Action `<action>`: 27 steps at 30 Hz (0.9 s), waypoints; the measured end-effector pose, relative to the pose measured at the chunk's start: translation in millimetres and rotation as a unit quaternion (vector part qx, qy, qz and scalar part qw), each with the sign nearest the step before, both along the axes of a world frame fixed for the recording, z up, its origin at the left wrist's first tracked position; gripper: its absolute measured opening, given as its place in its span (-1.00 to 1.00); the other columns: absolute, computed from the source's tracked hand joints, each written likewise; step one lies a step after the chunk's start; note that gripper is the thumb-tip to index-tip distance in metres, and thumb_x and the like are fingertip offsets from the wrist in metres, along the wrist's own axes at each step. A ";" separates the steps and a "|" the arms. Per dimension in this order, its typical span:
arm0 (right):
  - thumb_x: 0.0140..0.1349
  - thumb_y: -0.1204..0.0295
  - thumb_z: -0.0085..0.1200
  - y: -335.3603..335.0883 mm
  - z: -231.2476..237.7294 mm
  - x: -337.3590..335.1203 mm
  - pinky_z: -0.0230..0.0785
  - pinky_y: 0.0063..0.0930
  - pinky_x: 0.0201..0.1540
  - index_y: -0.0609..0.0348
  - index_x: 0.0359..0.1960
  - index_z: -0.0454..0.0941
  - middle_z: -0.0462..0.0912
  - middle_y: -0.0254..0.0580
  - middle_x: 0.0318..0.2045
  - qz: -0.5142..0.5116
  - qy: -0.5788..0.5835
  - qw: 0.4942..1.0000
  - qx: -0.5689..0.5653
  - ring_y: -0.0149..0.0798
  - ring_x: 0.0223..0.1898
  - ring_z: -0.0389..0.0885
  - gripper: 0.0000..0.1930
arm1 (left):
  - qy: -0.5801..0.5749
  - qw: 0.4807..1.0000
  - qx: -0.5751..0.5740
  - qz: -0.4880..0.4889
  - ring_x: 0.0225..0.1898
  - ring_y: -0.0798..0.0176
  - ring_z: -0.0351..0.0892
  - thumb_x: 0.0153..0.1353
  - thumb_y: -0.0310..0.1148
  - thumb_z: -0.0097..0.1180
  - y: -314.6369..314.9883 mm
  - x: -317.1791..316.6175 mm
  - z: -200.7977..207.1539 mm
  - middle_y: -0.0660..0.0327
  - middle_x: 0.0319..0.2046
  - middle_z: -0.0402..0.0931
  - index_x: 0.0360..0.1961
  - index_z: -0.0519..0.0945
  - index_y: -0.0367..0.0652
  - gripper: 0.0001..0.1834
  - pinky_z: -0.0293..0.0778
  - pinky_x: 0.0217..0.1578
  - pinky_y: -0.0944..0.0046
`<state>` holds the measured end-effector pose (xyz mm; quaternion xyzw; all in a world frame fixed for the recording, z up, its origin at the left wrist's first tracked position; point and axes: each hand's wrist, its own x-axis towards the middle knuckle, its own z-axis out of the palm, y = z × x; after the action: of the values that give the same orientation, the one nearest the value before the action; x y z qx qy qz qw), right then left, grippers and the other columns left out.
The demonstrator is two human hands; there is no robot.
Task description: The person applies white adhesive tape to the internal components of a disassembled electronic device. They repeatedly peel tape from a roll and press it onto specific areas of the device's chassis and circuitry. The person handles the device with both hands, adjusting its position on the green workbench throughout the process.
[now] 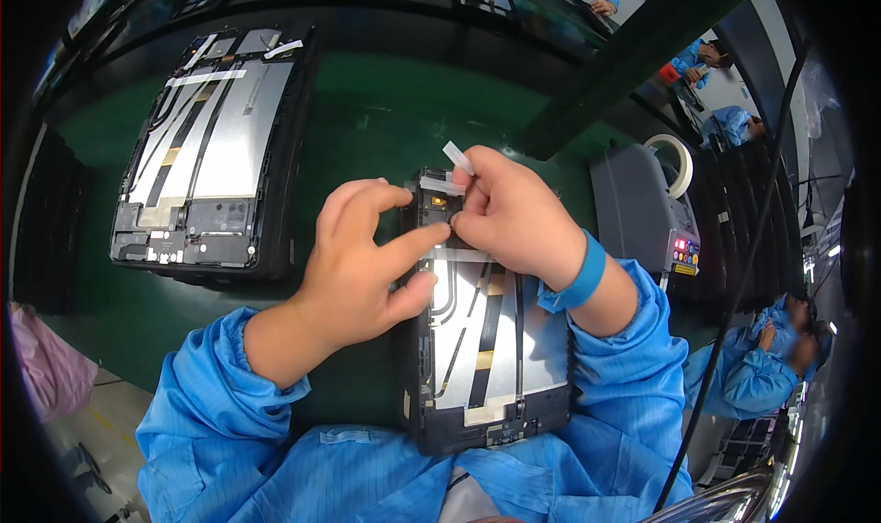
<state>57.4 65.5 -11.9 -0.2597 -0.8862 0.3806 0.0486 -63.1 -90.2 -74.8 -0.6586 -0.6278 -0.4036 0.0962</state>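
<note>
An opened, flat, black-framed electronic device with a silver metal panel (500, 330) lies on the dark green worktop (367, 110), directly in front of the person. Over its far end runs a narrow white strip (442, 186), and a wider translucent strip (463, 255) crosses just nearer; that much looks done. A short, pale loose strip (456, 158) juts up from the bent fingers of the right hand (509, 211) and is not laid flat, so work at this end seems unfinished; whether those fingers pinch it, I cannot tell. The left hand (358, 252) grips nothing visible, its fingers spread, the index tip near the right thumb. Well apart at left, a second black-framed, silver-panelled device (248, 147) bears three white strips at its far end and seems further along.
</note>
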 end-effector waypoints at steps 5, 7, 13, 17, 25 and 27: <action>-0.06 0.54 0.08 -0.6 -0.5 -0.9 0.38 -0.29 -0.38 0.21 -0.30 0.44 0.56 -0.15 -0.56 -0.009 -0.005 1.000 0.011 -0.09 -0.46 0.58 -0.77 | 0.037 0.999 -0.013 0.019 0.05 -0.15 0.31 -0.20 -0.26 0.21 -2.5 1.0 3.0 -0.02 -0.05 0.37 -0.20 0.67 -0.04 -0.59 0.20 0.11 -0.07; -0.07 0.55 0.08 0.3 -1.3 -0.9 0.39 -0.30 -0.38 0.22 -0.30 0.44 0.56 -0.16 -0.57 -0.007 -0.003 1.000 0.007 -0.10 -0.46 0.58 -0.77 | 0.044 0.999 -0.018 0.025 0.05 -0.15 0.31 -0.19 -0.27 0.21 -2.6 2.5 3.8 0.00 -0.07 0.37 -0.21 0.67 -0.04 -0.60 0.21 0.10 -0.07; -0.07 0.59 0.08 7.2 -2.5 3.7 0.34 -0.42 -0.44 0.23 -0.32 0.42 0.52 -0.23 -0.60 0.030 0.020 0.998 -0.055 -0.27 -0.52 0.52 -0.77 | 0.078 0.997 -0.004 0.030 0.04 -0.12 0.33 -0.17 -0.28 0.22 -1.1 4.0 2.9 0.05 -0.12 0.39 -0.24 0.64 -0.08 -0.63 0.24 -0.03 -0.06; -0.06 0.63 0.09 2.9 -0.5 3.0 0.24 -0.58 -0.53 0.21 -0.33 0.38 0.46 -0.37 -0.64 0.017 0.019 0.999 -0.034 -0.53 -0.58 0.41 -0.77 | 0.078 0.996 0.025 0.017 0.03 -0.09 0.34 -0.18 -0.27 0.25 0.3 1.8 -0.8 0.07 -0.12 0.39 -0.26 0.63 -0.11 -0.63 0.26 -0.05 -0.04; -0.08 0.61 0.08 -0.8 0.5 1.2 0.24 -0.55 -0.55 0.22 -0.34 0.38 0.45 -0.35 -0.66 0.005 0.003 1.000 -0.015 -0.51 -0.61 0.40 -0.78 | -0.016 0.999 0.036 0.002 0.00 -0.15 0.35 -0.20 -0.27 0.26 0.0 -1.6 -2.7 0.03 -0.13 0.39 -0.20 0.61 -0.16 -0.56 0.25 0.05 -0.06; -0.09 0.61 0.07 -0.9 0.2 1.1 0.24 -0.55 -0.55 0.22 -0.34 0.38 0.45 -0.35 -0.66 0.004 0.004 1.000 -0.013 -0.51 -0.62 0.40 -0.78 | -0.026 0.999 0.026 -0.013 0.01 -0.16 0.34 -0.19 -0.27 0.25 1.2 -2.5 -2.8 0.02 -0.12 0.38 -0.18 0.61 -0.16 -0.55 0.24 0.06 -0.07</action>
<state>58.4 64.7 -11.7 -0.2549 -0.8821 0.3933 0.0471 -65.7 -89.0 -77.6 -0.6530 -0.6107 -0.4384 0.0917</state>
